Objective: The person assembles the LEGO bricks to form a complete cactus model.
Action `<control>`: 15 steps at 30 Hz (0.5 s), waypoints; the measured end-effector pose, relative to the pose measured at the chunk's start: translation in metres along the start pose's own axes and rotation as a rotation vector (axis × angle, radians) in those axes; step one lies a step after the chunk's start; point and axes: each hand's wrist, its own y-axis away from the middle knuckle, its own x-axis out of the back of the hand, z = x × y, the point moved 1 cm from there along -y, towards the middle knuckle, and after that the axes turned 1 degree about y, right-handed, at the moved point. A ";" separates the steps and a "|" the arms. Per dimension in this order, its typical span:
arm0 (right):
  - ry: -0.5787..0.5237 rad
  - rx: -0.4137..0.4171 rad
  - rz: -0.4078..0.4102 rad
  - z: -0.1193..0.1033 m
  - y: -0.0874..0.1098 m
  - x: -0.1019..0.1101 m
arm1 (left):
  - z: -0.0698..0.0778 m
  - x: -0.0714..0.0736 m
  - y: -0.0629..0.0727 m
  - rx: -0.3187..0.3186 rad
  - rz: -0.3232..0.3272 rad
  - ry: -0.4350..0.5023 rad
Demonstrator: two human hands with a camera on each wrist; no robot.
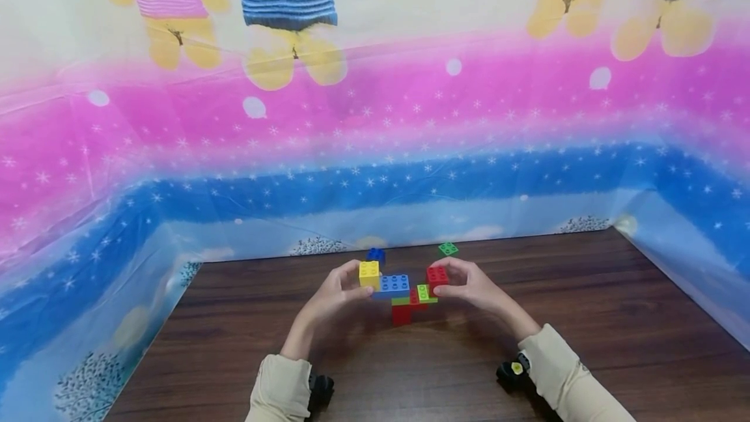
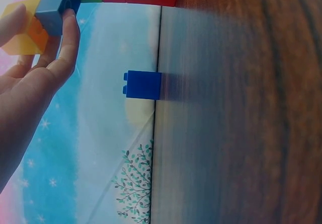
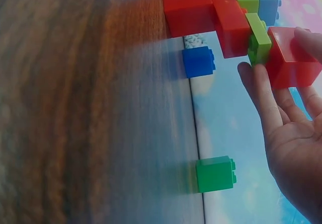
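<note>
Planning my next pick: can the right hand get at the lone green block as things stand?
Probably yes: the green block stands beyond the right hand, nothing visible between them, though the fingers would first need to release the red block.

Head view: bright, diffuse light is falling fairly evenly; the far backdrop [image 1: 375, 122] is paling toward its top. The worktop [image 1: 404, 370] is giving back a soft sheen at its near middle. Wrist views: haze is veiling the worktop's far strip, where the dark-blue block [image 2: 144, 85] and green block [image 3: 216, 174] are leaving dim, soft-edged darkenings. Near wood grain is blurring. The red block [image 3: 289, 75] is catching a pale highlight.
</note>
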 end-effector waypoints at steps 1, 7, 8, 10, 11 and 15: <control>-0.004 -0.002 -0.001 0.000 0.000 0.000 | 0.000 0.000 0.000 0.001 0.001 -0.003; -0.038 -0.016 -0.003 0.001 0.001 -0.001 | 0.000 -0.001 0.000 0.003 0.005 -0.009; -0.042 -0.016 -0.003 0.001 0.001 -0.001 | 0.000 -0.001 0.000 0.003 0.004 -0.008; -0.044 -0.021 -0.001 0.001 0.001 -0.001 | 0.000 -0.001 0.000 0.003 0.005 -0.008; -0.045 -0.022 0.000 0.001 0.001 0.000 | 0.000 -0.001 0.000 0.001 0.005 -0.008; -0.052 -0.031 -0.001 0.000 0.001 0.000 | -0.001 -0.001 0.000 -0.001 0.008 -0.012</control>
